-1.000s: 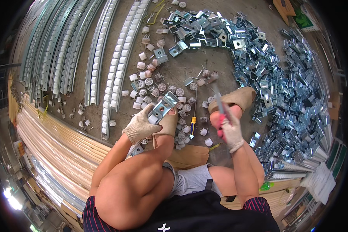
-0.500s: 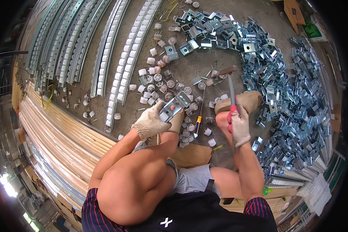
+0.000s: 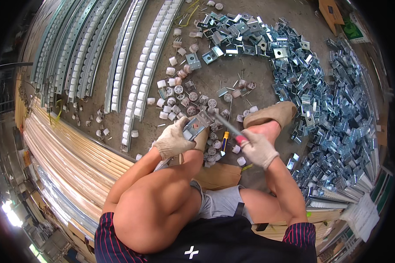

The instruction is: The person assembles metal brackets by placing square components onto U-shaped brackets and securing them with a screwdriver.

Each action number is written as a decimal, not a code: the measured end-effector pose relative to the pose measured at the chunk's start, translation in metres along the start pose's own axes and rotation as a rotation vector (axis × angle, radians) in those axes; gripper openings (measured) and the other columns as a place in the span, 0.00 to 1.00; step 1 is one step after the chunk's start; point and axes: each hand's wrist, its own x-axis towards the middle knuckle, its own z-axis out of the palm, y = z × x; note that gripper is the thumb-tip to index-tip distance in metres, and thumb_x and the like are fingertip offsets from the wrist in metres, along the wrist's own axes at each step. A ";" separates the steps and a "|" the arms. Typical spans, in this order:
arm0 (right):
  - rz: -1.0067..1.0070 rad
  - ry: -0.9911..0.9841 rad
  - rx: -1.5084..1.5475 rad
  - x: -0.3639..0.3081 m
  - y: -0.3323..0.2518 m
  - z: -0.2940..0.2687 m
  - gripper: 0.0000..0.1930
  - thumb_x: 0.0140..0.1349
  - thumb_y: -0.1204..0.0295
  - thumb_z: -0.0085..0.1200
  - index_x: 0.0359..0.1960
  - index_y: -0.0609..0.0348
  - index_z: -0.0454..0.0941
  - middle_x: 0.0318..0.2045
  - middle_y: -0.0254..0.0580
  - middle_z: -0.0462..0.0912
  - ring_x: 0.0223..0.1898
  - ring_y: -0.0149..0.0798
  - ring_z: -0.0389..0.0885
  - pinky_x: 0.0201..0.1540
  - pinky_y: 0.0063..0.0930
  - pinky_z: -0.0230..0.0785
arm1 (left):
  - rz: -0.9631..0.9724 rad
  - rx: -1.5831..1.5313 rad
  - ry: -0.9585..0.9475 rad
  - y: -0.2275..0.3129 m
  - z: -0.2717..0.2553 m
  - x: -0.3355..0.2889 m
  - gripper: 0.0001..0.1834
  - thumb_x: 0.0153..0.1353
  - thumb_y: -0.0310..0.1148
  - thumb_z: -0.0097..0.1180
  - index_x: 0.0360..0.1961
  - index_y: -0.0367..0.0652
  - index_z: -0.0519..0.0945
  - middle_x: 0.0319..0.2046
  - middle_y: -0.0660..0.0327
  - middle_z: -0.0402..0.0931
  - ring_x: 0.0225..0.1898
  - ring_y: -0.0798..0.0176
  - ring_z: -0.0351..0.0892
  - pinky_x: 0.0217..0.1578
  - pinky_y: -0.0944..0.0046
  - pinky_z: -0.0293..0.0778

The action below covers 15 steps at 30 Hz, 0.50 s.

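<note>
My left hand, in a knitted glove, is closed on a metal bracket with a round hole in it. My gloved right hand grips a hammer by its red handle. The hammer's head end is close to the bracket's far edge; motion blur hides whether the two touch. Below the bracket lie several small white rollers, some dirty, scattered on the floor. A screwdriver with a yellow and dark handle lies between my feet.
A large heap of shiny metal brackets curves around the right. Metal rails with white rollers lie at the far left. Bundled wrapped lengths run along the left. A cardboard piece lies beneath me; a carton stands far right.
My right hand has swung the hammer left and down, from upright over my right foot to the bracket. My left hand keeps its hold, with the bracket slightly shifted.
</note>
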 end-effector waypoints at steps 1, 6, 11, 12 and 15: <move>-0.009 0.091 -0.005 0.006 -0.001 -0.014 0.12 0.70 0.65 0.55 0.47 0.59 0.81 0.33 0.63 0.86 0.39 0.60 0.88 0.44 0.52 0.78 | 0.021 0.007 0.037 0.002 -0.005 0.002 0.35 0.47 0.38 0.69 0.59 0.41 0.75 0.43 0.41 0.85 0.48 0.39 0.87 0.52 0.49 0.81; 0.132 0.341 0.289 0.010 0.027 0.005 0.15 0.72 0.65 0.52 0.53 0.60 0.81 0.37 0.61 0.87 0.40 0.60 0.88 0.44 0.52 0.77 | 0.079 0.061 0.104 -0.016 0.005 0.016 0.38 0.47 0.37 0.70 0.60 0.38 0.73 0.37 0.45 0.85 0.36 0.49 0.86 0.41 0.52 0.82; 0.060 -0.037 0.006 -0.009 0.008 0.008 0.14 0.74 0.70 0.47 0.54 0.59 0.81 0.32 0.58 0.86 0.37 0.56 0.88 0.43 0.48 0.77 | 0.027 0.003 0.070 -0.008 -0.002 0.002 0.34 0.46 0.38 0.68 0.56 0.39 0.75 0.42 0.39 0.85 0.47 0.37 0.86 0.51 0.47 0.81; 0.030 0.106 0.036 -0.004 0.024 0.006 0.14 0.74 0.71 0.46 0.54 0.60 0.81 0.32 0.57 0.86 0.36 0.56 0.88 0.43 0.47 0.77 | 0.033 0.011 0.088 -0.003 -0.007 0.011 0.37 0.47 0.38 0.70 0.59 0.39 0.74 0.42 0.42 0.85 0.45 0.42 0.86 0.50 0.49 0.81; 0.189 0.395 0.370 0.001 0.055 0.020 0.12 0.73 0.71 0.49 0.51 0.61 0.80 0.24 0.49 0.80 0.29 0.43 0.82 0.35 0.40 0.74 | 0.027 0.040 0.080 -0.013 -0.002 0.007 0.38 0.46 0.38 0.72 0.60 0.39 0.74 0.41 0.44 0.85 0.43 0.46 0.87 0.49 0.51 0.81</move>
